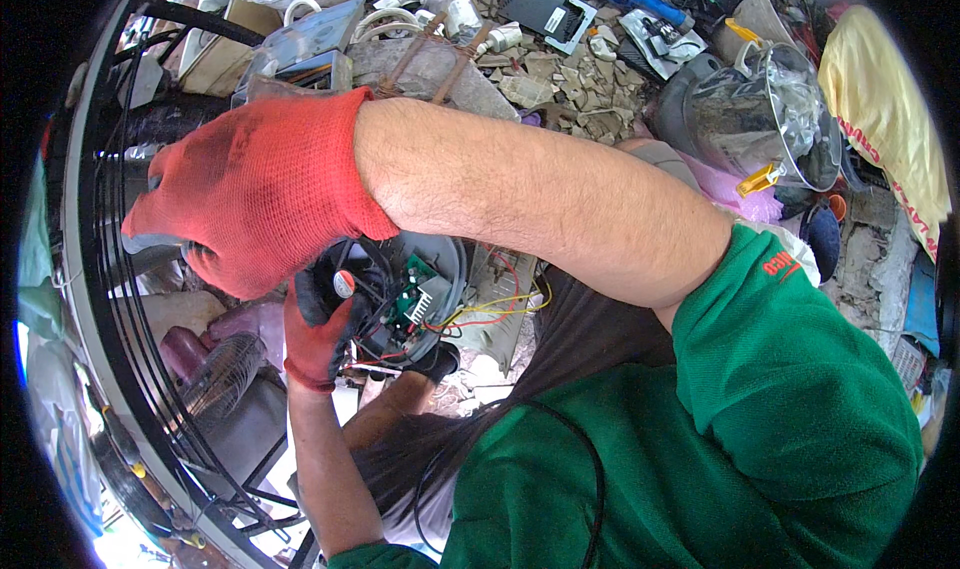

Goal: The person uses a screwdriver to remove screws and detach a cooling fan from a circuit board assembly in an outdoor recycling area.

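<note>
My left hand (322,334), in a red and black work glove, grips the near left side of a round grey housing (458,269). Inside it lie black cables and a green circuit board (412,287) with a pale finned part. Red and yellow wires (500,306) trail out to the right. A small round red-and-white label shows beside my left thumb. My right arm crosses over the housing, and my right hand (265,189), in a red glove, is at the black-barred metal rack (110,219) on the left. Its fingers are curled; what they hold, if anything, is hidden.
Broken flat pieces (575,94) and loose electronics cover the ground ahead. Clear plastic buckets (740,109) and a cream-coloured sack (880,99) stand at the right. A wire fan guard (222,379) lies behind the rack's bars. A black cable (590,449) hangs across my green shirt.
</note>
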A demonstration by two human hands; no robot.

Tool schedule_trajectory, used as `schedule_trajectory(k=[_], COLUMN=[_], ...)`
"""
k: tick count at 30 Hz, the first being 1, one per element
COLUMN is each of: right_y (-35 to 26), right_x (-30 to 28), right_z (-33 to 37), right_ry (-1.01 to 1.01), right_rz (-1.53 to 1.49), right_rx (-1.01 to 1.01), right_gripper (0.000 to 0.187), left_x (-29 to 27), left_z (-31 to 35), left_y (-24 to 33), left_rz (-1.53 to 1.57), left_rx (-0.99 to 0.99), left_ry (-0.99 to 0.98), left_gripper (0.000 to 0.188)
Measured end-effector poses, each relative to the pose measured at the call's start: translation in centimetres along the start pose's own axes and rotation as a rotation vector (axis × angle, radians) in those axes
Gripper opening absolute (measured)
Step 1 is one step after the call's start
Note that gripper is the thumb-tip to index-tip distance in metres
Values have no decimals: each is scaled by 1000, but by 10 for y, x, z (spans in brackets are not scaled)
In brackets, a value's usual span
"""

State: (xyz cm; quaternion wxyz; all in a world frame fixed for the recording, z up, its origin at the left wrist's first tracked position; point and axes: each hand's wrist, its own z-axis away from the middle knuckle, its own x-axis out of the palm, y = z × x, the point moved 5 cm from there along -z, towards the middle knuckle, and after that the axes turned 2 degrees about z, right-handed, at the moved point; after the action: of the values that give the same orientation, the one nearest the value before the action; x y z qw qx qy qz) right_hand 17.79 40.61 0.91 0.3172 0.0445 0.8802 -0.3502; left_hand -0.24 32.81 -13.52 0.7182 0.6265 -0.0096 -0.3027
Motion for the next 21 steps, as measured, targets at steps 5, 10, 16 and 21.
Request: schedule_trajectory(k=[5, 10, 16, 21], right_y=[-4, -5, -7, -9], right_x=[-4, -7, -12, -11], right_z=[9, 5, 6, 7], right_ry=[104, 56, 100, 93], right_rz=[-101, -65, -150, -136], right_rx=[-101, -93, -116, -157], right_gripper=[52, 50, 51, 51], left_x=[-4, -4, 3, 6], left_z=[5, 4, 6, 9], left_y=[1, -1, 16, 14], left_rz=[-59, -27, -64, -70], left_rx=[-54, 10, 31, 81], left_ry=[43, 44, 111, 141], left_gripper=[64, 63, 59, 57])
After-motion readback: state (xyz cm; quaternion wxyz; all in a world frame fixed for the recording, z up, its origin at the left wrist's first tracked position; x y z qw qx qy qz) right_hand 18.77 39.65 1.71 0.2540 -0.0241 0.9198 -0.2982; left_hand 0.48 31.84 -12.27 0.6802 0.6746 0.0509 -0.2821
